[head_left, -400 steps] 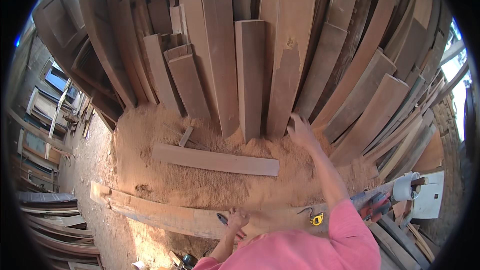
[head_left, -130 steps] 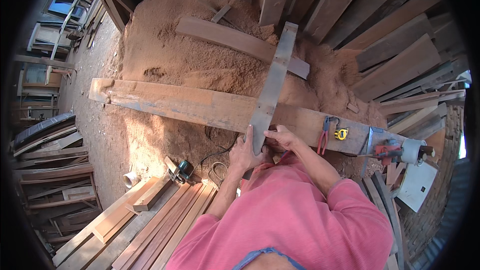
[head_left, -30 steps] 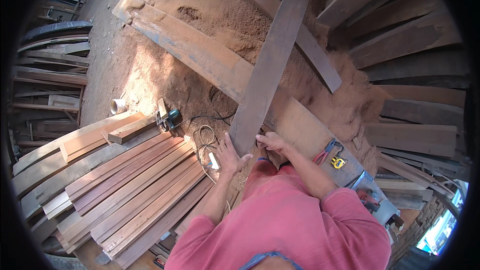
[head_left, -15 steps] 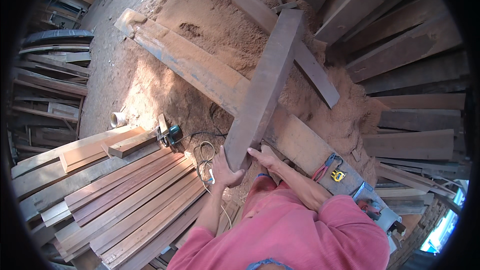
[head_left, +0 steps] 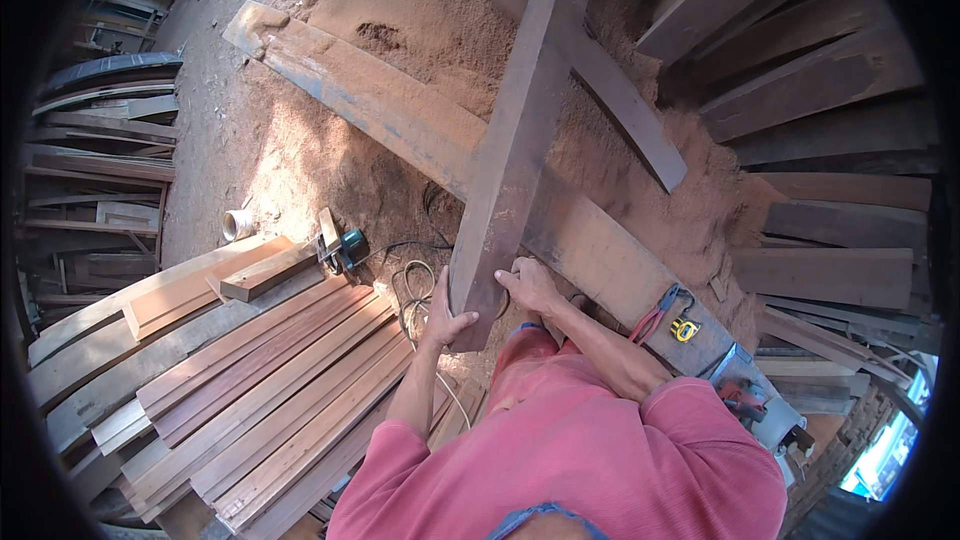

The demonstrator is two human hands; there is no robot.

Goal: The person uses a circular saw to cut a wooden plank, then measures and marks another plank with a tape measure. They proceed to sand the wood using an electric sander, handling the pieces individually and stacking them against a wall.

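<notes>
A long, thick brown wooden beam [head_left: 515,130] points away from me, lying across a dusty wide plank [head_left: 370,115]. My left hand [head_left: 440,320] is closed on the left side of its near end, with the thumb across the end. At the right edge, a little farther up, my right hand [head_left: 530,286] grips the same beam; its fingers are partly curled. The beam's far end overlaps a thinner board [head_left: 635,125] above the sawdust [head_left: 410,0]. Its underside is hidden.
Several sawn boards [head_left: 270,390] lie at left, with a teal power tool [head_left: 347,248] and its cord beyond them. On the plank's right end are a yellow tape measure [head_left: 684,329], a red-handled tool [head_left: 650,320] and a power tool in grey-blue metal [head_left: 745,395]. Stacked planks [head_left: 830,275] line the right.
The beam has turned about its length, showing more of its right side face, and its far end has shifted left and away. Both hands still hold the near end.
</notes>
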